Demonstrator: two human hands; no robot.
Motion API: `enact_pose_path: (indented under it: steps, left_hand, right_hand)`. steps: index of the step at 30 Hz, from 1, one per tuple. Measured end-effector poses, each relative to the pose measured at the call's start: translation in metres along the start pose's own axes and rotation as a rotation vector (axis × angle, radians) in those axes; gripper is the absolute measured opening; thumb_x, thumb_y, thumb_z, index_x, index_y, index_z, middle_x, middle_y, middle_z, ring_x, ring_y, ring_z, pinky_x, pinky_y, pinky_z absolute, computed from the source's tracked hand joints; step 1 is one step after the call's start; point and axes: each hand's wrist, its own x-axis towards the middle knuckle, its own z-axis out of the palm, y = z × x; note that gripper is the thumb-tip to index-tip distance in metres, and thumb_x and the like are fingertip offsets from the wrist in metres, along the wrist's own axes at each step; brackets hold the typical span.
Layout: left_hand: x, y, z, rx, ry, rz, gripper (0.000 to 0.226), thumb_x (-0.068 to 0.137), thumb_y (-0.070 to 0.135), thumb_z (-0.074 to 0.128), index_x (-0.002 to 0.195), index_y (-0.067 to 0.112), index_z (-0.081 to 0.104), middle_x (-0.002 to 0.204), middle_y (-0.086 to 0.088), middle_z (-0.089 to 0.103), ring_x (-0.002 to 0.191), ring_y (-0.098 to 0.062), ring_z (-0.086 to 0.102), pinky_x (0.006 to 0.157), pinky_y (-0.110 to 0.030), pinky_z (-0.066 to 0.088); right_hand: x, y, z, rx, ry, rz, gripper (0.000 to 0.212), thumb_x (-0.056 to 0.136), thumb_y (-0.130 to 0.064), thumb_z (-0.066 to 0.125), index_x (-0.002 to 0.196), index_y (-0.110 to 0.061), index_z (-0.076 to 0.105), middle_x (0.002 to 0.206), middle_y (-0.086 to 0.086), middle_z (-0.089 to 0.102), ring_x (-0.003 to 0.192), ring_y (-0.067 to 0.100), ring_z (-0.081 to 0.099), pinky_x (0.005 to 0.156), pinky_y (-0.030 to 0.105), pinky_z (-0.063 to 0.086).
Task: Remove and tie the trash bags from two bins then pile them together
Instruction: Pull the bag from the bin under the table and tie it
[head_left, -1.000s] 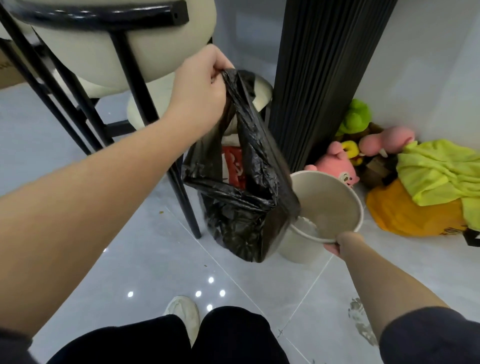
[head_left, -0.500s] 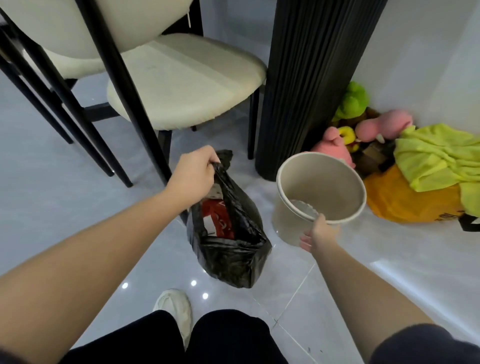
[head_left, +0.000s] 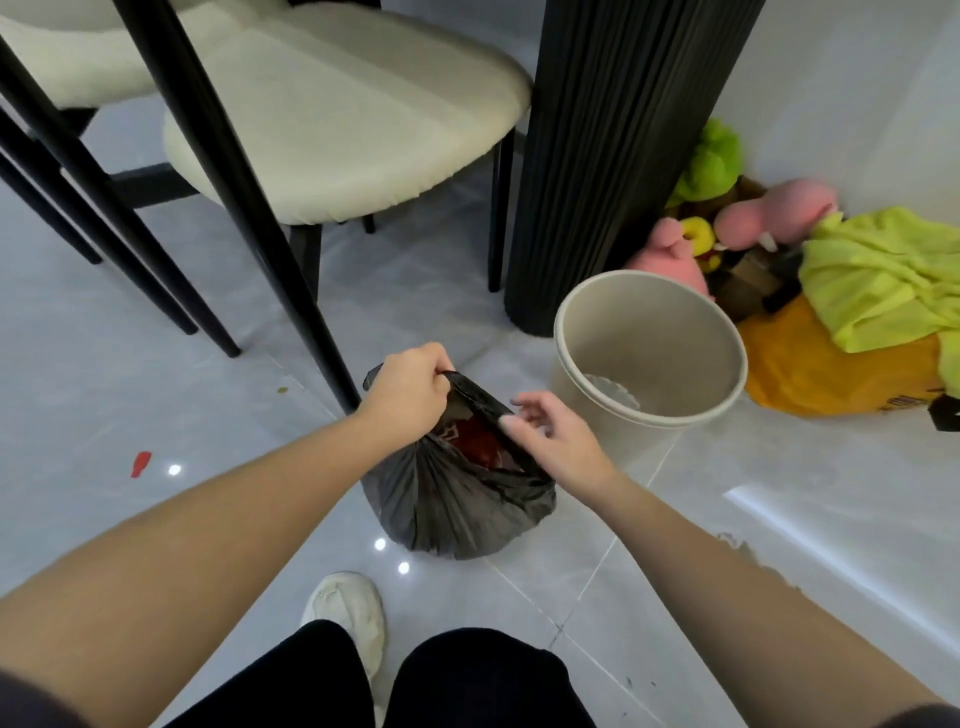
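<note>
Black trash bag (head_left: 457, 499) sits on floor at frame centre beside emptied beige bin (head_left: 649, 353), left hand (head_left: 410, 400) fisted on its rim, right hand (head_left: 550, 441) fingers loosely spread at opposite edge; tying step, next needs gathering both sides.

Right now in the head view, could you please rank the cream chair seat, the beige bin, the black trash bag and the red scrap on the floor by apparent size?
1. cream chair seat
2. beige bin
3. black trash bag, close to the bin, so unsure
4. red scrap
</note>
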Motion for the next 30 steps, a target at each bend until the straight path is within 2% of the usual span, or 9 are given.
enact_pose_path:
  steps: [2,4,10,13,17,20,22,26,30]
  left_hand:
    - [0.003,-0.004,0.002,-0.044,-0.006,-0.017,0.013,0.091,0.009,0.046,0.088,0.014,0.058,0.079,-0.002,0.059,0.079,-0.022,0.055,0.067,-0.029,0.039]
    - [0.007,-0.008,0.001,-0.066,-0.01,-0.016,0.013,0.091,0.009,0.047,0.086,0.015,0.057,0.076,0.0,0.058,0.077,-0.021,0.054,0.065,-0.028,0.038]
    - [0.016,-0.032,-0.013,-0.036,0.097,-0.066,0.011,0.09,0.011,0.05,0.082,0.015,0.055,0.076,-0.004,0.06,0.077,-0.024,0.054,0.07,-0.031,0.043]
    - [0.018,-0.044,-0.016,-0.03,0.124,-0.103,0.01,0.091,0.012,0.05,0.083,0.013,0.056,0.067,0.0,0.056,0.075,-0.023,0.053,0.069,-0.03,0.042]
    - [0.021,-0.049,-0.016,-0.029,0.112,-0.111,0.01,0.091,0.015,0.051,0.084,0.014,0.057,0.066,0.003,0.054,0.074,-0.022,0.054,0.067,-0.028,0.04]
    - [0.02,-0.045,-0.016,-0.041,0.085,-0.074,0.009,0.091,0.018,0.054,0.083,0.017,0.057,0.068,0.004,0.056,0.072,-0.019,0.053,0.065,-0.028,0.039]
    - [0.019,-0.04,-0.016,-0.072,0.05,-0.024,0.01,0.09,0.021,0.058,0.08,0.019,0.057,0.069,0.004,0.059,0.069,-0.015,0.054,0.061,-0.027,0.039]
    - [0.014,-0.029,-0.011,-0.11,-0.041,0.093,0.012,0.087,0.022,0.063,0.076,0.025,0.06,0.068,0.011,0.062,0.069,-0.006,0.058,0.06,-0.015,0.04]
    - [0.01,-0.028,-0.012,-0.138,-0.09,0.148,0.016,0.084,0.02,0.067,0.073,0.031,0.062,0.069,0.013,0.064,0.068,-0.006,0.062,0.066,-0.021,0.048]
  right_hand:
    - [0.008,0.003,0.006,-0.321,-0.084,-0.071,0.037,0.083,-0.033,0.069,0.117,-0.022,0.059,0.103,-0.005,0.061,0.096,0.01,0.057,0.086,0.023,0.045]
    - [0.015,0.007,0.009,-0.594,-0.062,-0.085,0.028,0.085,-0.026,0.062,0.112,-0.02,0.061,0.108,0.002,0.062,0.102,0.021,0.058,0.084,0.032,0.048]
    - [0.028,0.0,-0.015,-0.775,0.006,0.225,0.006,0.08,-0.016,0.052,0.076,-0.02,0.052,0.081,0.007,0.059,0.084,0.032,0.059,0.067,0.033,0.048]
    - [0.033,-0.001,-0.028,-0.72,-0.001,0.273,0.008,0.077,-0.011,0.053,0.07,-0.015,0.054,0.066,0.006,0.06,0.069,0.026,0.065,0.057,0.024,0.049]
    - [0.031,-0.007,-0.034,-0.304,0.016,0.295,0.011,0.084,-0.008,0.059,0.075,-0.002,0.06,0.037,-0.004,0.054,0.031,0.006,0.051,0.039,0.013,0.04]
    - [0.025,-0.019,-0.033,-0.013,0.066,0.218,0.015,0.088,-0.006,0.06,0.077,0.005,0.06,0.052,0.006,0.057,0.036,0.004,0.053,0.046,0.016,0.047]
    - [0.021,-0.026,-0.029,0.098,0.059,0.109,0.016,0.089,-0.004,0.061,0.073,-0.005,0.06,0.061,0.007,0.056,0.043,0.002,0.053,0.05,0.013,0.046]
    - [0.019,-0.032,-0.013,0.03,-0.037,-0.093,0.019,0.082,-0.01,0.071,0.069,-0.022,0.063,0.089,-0.003,0.06,0.07,0.0,0.055,0.068,0.01,0.042]
    - [0.025,-0.034,0.009,-0.053,-0.209,-0.191,0.024,0.079,-0.009,0.074,0.067,-0.027,0.063,0.134,-0.009,0.051,0.116,-0.006,0.051,0.098,0.008,0.035]
